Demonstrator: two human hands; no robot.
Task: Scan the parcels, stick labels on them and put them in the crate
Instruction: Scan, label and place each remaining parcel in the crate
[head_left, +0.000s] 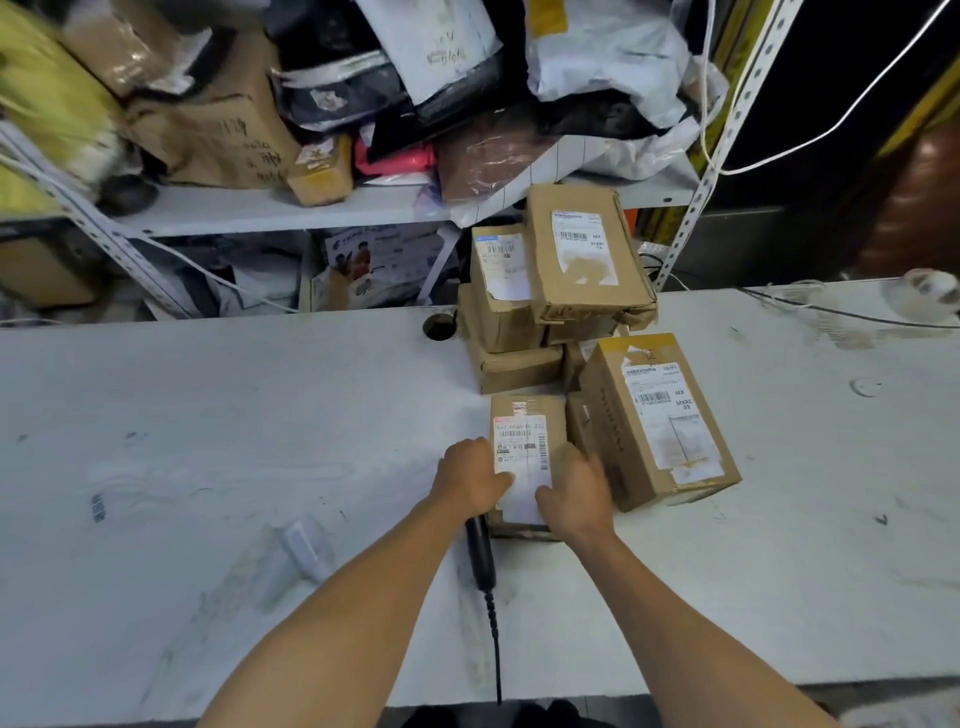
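A small cardboard parcel (527, 457) lies flat on the white table (234, 415), just right of centre, its white shipping label (521, 448) facing up. The left hand (470, 475) rests at its nine o'clock edge, thumb on the label, fingers curled round a black handheld scanner (480, 551) whose coiled cord (493, 639) trails toward six o'clock. The right hand (574, 496) presses on the parcel's four o'clock corner, fingers bent over the edge; blur hides how tightly they grip. Touching it at three o'clock sits a larger labelled box (657, 421). At twelve o'clock more brown boxes are stacked, a big one (584, 254) on top. A round cable hole (439, 325) opens in the table at eleven o'clock. Beyond stands a metal shelf (270, 208) crowded with cartons and plastic mailer bags (597, 52). Both forearms are bare, reaching forward from six o'clock.
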